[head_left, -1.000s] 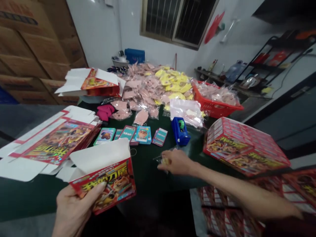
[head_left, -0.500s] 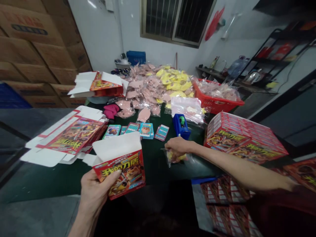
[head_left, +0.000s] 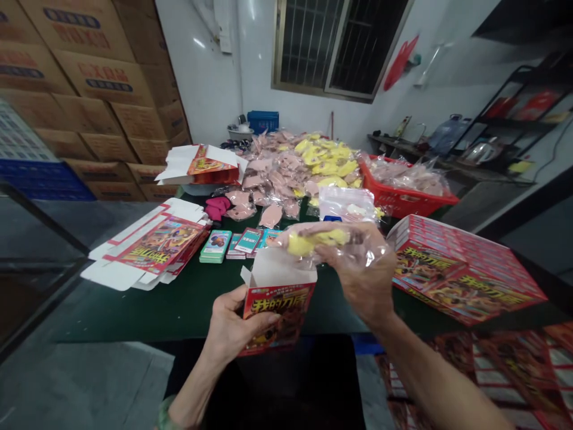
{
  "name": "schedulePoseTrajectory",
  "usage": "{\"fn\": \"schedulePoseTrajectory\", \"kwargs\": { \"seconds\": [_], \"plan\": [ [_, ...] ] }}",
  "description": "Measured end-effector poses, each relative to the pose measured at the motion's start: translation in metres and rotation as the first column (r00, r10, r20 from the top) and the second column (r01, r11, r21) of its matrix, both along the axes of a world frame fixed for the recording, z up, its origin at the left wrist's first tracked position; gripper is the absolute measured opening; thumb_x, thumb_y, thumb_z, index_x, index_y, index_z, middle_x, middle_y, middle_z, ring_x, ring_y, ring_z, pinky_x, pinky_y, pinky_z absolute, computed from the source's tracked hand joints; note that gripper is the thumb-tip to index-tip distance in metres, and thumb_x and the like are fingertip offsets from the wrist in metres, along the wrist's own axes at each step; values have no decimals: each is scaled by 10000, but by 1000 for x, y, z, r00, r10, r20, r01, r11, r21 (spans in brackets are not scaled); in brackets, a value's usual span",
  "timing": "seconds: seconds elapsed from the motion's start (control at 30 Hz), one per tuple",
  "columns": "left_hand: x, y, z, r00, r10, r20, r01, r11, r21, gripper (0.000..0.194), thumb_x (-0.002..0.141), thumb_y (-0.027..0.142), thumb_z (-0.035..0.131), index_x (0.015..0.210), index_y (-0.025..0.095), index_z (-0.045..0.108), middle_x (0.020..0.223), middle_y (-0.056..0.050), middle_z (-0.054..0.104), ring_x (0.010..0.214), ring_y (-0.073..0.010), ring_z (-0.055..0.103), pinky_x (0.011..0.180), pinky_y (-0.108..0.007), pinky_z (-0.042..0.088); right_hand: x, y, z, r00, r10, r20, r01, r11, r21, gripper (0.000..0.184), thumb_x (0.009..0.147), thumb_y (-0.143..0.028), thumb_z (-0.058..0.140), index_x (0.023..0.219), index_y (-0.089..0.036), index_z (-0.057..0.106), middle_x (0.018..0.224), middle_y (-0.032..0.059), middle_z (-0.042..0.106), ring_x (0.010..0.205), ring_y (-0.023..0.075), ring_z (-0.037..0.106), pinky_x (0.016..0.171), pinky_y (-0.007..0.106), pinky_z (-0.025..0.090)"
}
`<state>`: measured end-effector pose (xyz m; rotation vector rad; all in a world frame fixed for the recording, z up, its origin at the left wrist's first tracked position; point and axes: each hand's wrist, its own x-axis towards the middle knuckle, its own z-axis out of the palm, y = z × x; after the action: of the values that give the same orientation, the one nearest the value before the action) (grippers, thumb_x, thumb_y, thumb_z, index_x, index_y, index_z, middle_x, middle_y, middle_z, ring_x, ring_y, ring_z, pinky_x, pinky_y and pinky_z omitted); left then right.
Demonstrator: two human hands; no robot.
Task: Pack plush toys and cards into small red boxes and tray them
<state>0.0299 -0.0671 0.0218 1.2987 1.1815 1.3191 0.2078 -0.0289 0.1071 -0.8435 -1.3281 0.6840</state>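
My left hand (head_left: 237,328) grips a red printed box (head_left: 284,307) by its lower left side, thumb across the front. The box stands upright with its white top flap (head_left: 284,269) raised and its top open. Above and to the right of it, my right hand (head_left: 362,275) is closed on a clear plastic bag (head_left: 320,240) with yellow and pink pieces inside. The bag's near end hangs close over the box's top; whether they touch I cannot tell. Behind the bag lie small stacks of cards (head_left: 248,240), partly covered, and the blue tape dispenser (head_left: 332,218), almost hidden.
Flat unfolded boxes (head_left: 156,245) are stacked at the left. Bagged pink and yellow pieces (head_left: 277,170) heap up at the back, beside a red basket (head_left: 405,197). Finished-looking red boxes (head_left: 465,269) stand in rows on the right. Brown cartons (head_left: 102,77) are piled by the wall.
My right hand has lifted the bag from the table and brought it up and over toward the box. The view has shifted, and the box now stands straighter in my left hand.
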Motion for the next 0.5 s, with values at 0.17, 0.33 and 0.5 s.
{"fn": "schedulePoseTrajectory", "kwargs": {
  "seconds": [0.17,0.33,0.5],
  "plan": [
    [-5,0,-2,991,79,-110,-74,996,46,278,584,325,772,739,113,680,607,-23,655,530,-131,557,507,-221,466,-1,-7,-21,983,31,183,-22,998,-51,170,694,-195,689,771,-197,538,725,-26,647,606,105,596,533,215,487],
    [-8,2,10,952,27,-306,52,967,248,262,568,335,785,618,120,644,540,19,555,496,-88,452,459,-186,367,20,-5,-7,865,356,353,-267,923,-277,214,652,-245,714,707,-186,515,595,-59,553,502,73,489,444,181,394],
    [-3,15,15,954,-17,-299,89,969,230,274,601,356,767,611,120,630,555,20,539,521,-90,449,483,-189,370,19,4,-11,900,135,414,-61,980,-188,183,693,-190,647,811,-194,507,660,-50,546,553,81,496,502,190,398]
  ]
}}
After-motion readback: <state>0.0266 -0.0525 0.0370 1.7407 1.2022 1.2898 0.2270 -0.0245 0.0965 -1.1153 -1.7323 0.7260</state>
